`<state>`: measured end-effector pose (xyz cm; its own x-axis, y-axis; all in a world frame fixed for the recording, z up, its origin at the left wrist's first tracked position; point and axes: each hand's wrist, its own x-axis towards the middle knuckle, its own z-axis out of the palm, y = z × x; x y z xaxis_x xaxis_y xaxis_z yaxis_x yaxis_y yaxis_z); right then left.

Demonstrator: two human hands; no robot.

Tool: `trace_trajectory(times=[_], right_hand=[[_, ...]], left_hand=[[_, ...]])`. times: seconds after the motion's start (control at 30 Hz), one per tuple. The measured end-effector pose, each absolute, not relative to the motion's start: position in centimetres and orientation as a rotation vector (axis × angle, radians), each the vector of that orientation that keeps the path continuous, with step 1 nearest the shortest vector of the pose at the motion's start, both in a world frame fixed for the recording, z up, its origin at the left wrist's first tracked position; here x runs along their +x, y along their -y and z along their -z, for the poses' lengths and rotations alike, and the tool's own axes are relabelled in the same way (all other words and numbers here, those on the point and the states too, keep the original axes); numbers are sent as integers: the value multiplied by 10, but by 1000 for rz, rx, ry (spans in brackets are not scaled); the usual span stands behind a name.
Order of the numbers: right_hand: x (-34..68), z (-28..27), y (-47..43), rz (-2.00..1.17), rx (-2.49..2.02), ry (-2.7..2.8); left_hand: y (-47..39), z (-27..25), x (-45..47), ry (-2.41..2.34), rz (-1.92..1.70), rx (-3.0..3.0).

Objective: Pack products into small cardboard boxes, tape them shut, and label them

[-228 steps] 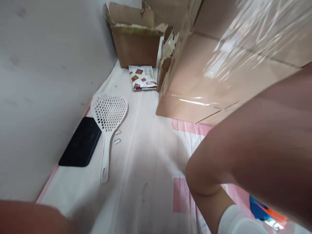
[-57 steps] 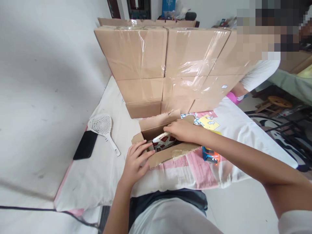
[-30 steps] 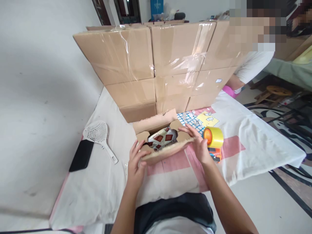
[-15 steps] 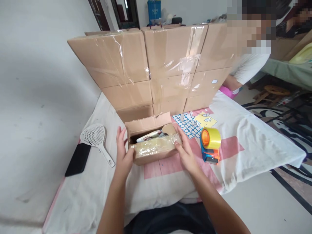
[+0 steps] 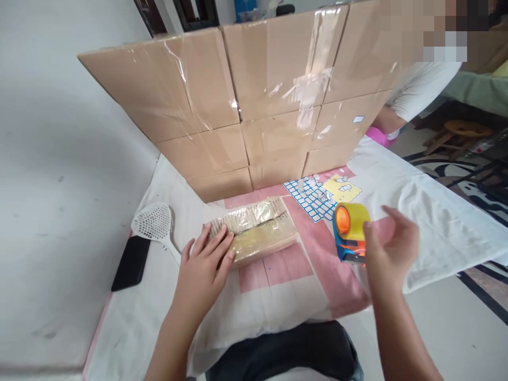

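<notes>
A small cardboard box [image 5: 265,235] lies in front of me with its top flaps folded down, shiny tape along their edges. My left hand [image 5: 204,264] rests on the box's left end, fingers stretched flat over the flaps. Over to the right, my right hand [image 5: 391,248] is beside a tape dispenser [image 5: 346,248] that carries a roll of yellow tape [image 5: 359,218]. Its fingers are apart, with the thumb close to the roll; whether it touches is unclear. The box's contents are hidden beneath the flaps.
A wall of taped cardboard boxes [image 5: 273,143] stands behind the small box. On the left of the cloth-covered table [image 5: 254,304] are a white slotted skimmer [image 5: 154,222] and a black phone-like slab [image 5: 132,263]. Paper scraps [image 5: 315,185] lie right of centre. Another person's arm [image 5: 423,90] shows at the right.
The box flaps have gone from raised to folded down, covering the contents. My right hand has left the box and moved right to the tape dispenser. My left hand now lies on top.
</notes>
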<state>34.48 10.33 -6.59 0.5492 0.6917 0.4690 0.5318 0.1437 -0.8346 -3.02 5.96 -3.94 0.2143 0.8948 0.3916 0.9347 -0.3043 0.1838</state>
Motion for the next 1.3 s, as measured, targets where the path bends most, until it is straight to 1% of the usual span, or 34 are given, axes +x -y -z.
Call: trace_trajectory(times=[0.03,0.17,0.2,0.33,0.47,0.63,0.77,0.9,1.0,1.1,1.2,1.3], right_hand=[[363,72,-111,-183,-1526,1028],[405,111,-136,-726,-1499,846],[406,120,-137,-795,-1494,822],[389,137,-129,-773,-1504,845],[377,133,-123,-902,-1419,1064],[376,131,-124,-1104,-1289,1141],[364,129,-120,-1051,-1295,1108],[342,115,-112,-1055,-1228,1082],[325,96,-115,-1080,-1183,1088],[311,80,-128,-1130,-1114,1084],[304,80,-143,-1196,-1054,1053],[302,93,-150,-1241,-1056,1029]], left_hand=[[-58,43,-29,1791,664,-2361],[-61,49,-26,1773,760,-2361],[-63,49,-27,1790,819,-2365],[-67,52,-33,1912,1135,-2339],[-66,56,-39,1860,1237,-2307],[-53,53,-23,1588,1121,-2263],[-44,46,0,1450,1055,-2204],[-55,37,12,1597,1008,-2102],[-66,29,16,1798,887,-2168],[-68,22,26,1865,788,-2184],[-61,21,46,1680,891,-2196],[-52,34,76,1235,1021,-2625]])
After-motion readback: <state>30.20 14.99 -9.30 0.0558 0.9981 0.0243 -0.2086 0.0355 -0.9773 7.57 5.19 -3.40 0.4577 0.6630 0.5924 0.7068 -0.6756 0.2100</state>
